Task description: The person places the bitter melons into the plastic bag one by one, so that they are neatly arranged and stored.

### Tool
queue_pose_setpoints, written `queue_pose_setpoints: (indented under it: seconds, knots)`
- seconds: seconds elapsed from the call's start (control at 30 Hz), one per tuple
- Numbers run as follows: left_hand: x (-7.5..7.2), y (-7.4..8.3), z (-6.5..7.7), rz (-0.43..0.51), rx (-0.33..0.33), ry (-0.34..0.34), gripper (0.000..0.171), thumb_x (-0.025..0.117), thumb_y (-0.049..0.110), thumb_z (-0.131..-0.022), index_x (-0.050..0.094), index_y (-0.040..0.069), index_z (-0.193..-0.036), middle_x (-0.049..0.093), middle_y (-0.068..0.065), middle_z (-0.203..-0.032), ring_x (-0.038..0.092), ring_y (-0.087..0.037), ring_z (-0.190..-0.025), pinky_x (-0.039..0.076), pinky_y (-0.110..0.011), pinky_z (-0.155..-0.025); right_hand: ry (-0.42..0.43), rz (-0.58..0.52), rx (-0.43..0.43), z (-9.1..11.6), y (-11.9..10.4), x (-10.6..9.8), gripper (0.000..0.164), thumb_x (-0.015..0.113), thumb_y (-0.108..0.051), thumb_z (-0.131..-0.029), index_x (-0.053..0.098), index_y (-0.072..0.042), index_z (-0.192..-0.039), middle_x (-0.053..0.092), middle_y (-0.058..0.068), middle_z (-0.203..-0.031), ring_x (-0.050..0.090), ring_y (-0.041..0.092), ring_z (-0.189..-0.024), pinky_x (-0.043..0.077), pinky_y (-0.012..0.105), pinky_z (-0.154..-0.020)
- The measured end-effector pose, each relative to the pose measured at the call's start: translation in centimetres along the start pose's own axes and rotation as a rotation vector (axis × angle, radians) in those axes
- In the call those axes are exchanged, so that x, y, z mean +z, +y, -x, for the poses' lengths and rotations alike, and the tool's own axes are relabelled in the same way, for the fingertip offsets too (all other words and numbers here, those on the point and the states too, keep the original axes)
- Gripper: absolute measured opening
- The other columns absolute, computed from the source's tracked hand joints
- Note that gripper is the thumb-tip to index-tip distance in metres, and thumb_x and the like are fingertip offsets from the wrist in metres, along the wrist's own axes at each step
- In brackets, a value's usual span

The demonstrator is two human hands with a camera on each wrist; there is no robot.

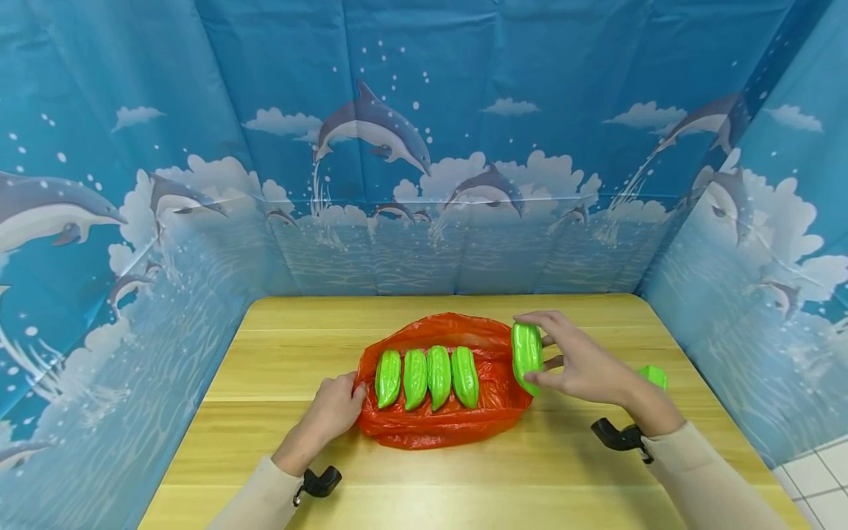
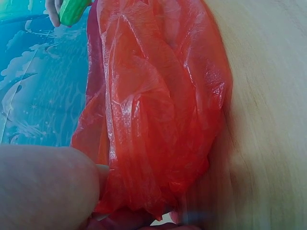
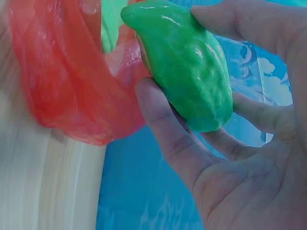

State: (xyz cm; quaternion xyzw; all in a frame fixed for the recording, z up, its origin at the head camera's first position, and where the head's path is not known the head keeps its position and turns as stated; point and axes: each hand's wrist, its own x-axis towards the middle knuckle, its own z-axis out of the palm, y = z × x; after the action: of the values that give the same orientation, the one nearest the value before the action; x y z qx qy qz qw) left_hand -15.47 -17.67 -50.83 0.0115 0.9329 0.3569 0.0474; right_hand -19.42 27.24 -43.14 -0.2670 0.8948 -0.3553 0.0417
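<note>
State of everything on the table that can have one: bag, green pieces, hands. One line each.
Red plastic bag: open, mouth up, wrinkled
Left hand: gripping the bag's left end
Right hand: holding one green ridged piece up at the bag's right edge
Four green ridged pieces: lying in the bag, side by side
Another green piece: partly hidden by the right arm

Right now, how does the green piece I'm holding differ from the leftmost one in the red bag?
Your right hand grips the held piece; the leftmost piece lies in the red bag. In the head view, the held piece appears at the bag's right edge, the leftmost piece near its left. Both are glossy and green.
</note>
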Motion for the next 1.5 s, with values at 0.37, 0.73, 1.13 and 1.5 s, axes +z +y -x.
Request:
queue_pose_setpoints:
  seconds: [0.37, 0.73, 1.13, 1.5]
  knots:
    - [0.0, 0.0, 0.0, -0.006, 0.009, -0.002, 0.026, 0.059, 0.014, -0.12, 0.074, -0.005, -0.13, 0.059, -0.005, -0.071, 0.055, -0.018, -0.054, 0.044, -0.025, -0.049, -0.02, 0.039, -0.032, -0.8, -1.3, 1.0, 0.087, 0.092, -0.032, -0.103, 0.046, -0.022, -0.176, 0.045, 0.02, -0.174, 0.067, 0.046, -0.135, 0.07, 0.043, -0.092]
    - [0.0, -0.1, 0.1, -0.004, 0.01, 0.004, 0.024, 0.059, 0.013, -0.119, 0.075, -0.003, -0.127, 0.059, -0.005, -0.07, 0.056, -0.017, -0.054, 0.045, -0.027, -0.05, -0.024, 0.098, -0.087, -1.8, -2.0, 2.2, 0.087, 0.091, -0.034, -0.104, 0.046, -0.019, -0.176, 0.048, 0.019, -0.174, 0.067, 0.043, -0.14, 0.065, 0.062, -0.109]
    - [-0.1, 0.1, 0.0, 0.006, 0.012, 0.006, 0.028, 0.059, 0.014, -0.12, 0.074, -0.005, -0.133, 0.059, -0.004, -0.07, 0.056, -0.016, -0.054, 0.044, -0.025, -0.048, -0.041, 0.09, -0.103, -2.8, -2.5, 3.2, 0.089, 0.09, -0.035, -0.105, 0.042, -0.023, -0.179, 0.044, 0.018, -0.177, 0.066, 0.04, -0.141, 0.062, 0.067, -0.112]
    - [0.0, 0.0, 0.1, 0.013, 0.009, 0.0, 0.029, 0.059, 0.013, -0.12, 0.073, -0.006, -0.136, 0.06, -0.005, -0.07, 0.056, -0.017, -0.053, 0.045, -0.025, -0.049, -0.046, 0.119, -0.118, -3.8, -2.9, 3.9, 0.092, 0.09, -0.036, -0.104, 0.04, -0.023, -0.181, 0.043, 0.017, -0.179, 0.065, 0.035, -0.139, 0.062, 0.061, -0.11]
